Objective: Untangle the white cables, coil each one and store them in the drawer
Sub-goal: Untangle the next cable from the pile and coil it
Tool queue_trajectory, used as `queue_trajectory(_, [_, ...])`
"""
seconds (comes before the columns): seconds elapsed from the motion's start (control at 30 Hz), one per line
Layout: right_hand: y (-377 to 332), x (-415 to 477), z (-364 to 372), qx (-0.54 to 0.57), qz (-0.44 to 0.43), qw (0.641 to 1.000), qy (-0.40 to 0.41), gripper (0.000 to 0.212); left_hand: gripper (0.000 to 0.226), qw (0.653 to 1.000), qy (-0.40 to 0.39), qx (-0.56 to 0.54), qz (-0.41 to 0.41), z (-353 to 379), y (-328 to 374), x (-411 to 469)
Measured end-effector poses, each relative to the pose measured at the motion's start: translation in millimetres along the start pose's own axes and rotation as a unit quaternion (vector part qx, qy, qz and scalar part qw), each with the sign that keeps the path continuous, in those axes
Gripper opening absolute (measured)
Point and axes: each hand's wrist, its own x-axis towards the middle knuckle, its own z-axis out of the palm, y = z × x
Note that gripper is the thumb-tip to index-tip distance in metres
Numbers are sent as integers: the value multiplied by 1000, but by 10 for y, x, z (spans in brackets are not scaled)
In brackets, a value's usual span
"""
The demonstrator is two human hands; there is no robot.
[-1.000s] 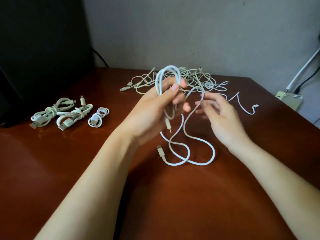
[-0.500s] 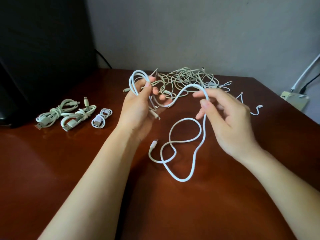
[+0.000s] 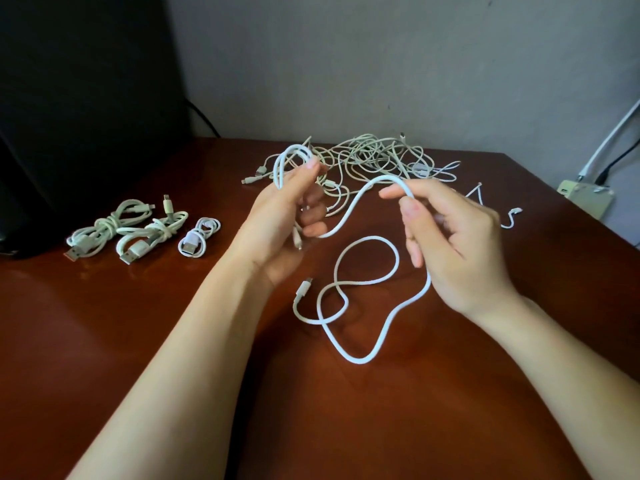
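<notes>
My left hand [image 3: 284, 223] grips the folded loops of a white cable [image 3: 349, 216] above the brown table [image 3: 138, 341]. From there the cable arches across to my right hand [image 3: 446, 237], which pinches it between thumb and fingers. The rest of it drops behind my right palm and lies in a figure-eight on the table, ending in a plug [image 3: 304, 285]. Behind my hands lies a tangle of white cables [image 3: 377, 157]. Three coiled cables [image 3: 145, 230] sit at the left. No drawer is in view.
A black object [image 3: 69, 98] fills the back left corner, with a dark wire behind it. A power strip [image 3: 585, 199] with plugged cords sits past the table's right edge. A short loose white cable end [image 3: 512, 218] lies right of my right hand. A grey wall is behind.
My left hand has moved left with its loops. My right hand has taken hold of the cable and lifted it into an arch. The slack on the table has shifted into a figure-eight.
</notes>
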Motion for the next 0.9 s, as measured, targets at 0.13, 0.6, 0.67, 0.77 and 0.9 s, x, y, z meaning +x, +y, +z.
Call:
queue_trajectory(0.13, [28,0,0,0,4,1000,5,21,14,997,-69,4,-33,-14,12,-42])
queue_trajectory(0.6, [58,-8,11,-7,-7,1000,3,27,23,997,-24,66,-11,30,-67,0])
queue_trajectory(0.67, [44,-10,19,-5,-8,1000,0,24,22,998,-16,52,-16,33,-51,-1])
queue_trajectory(0.77, [70,-8,19,-10,2,1000,6,26,20,998,-28,30,-42,61,-30,-35])
queue_trajectory(0.9, [144,-8,14,-30,32,999,22,32,18,996,-68,20,-61,84,-33,-65])
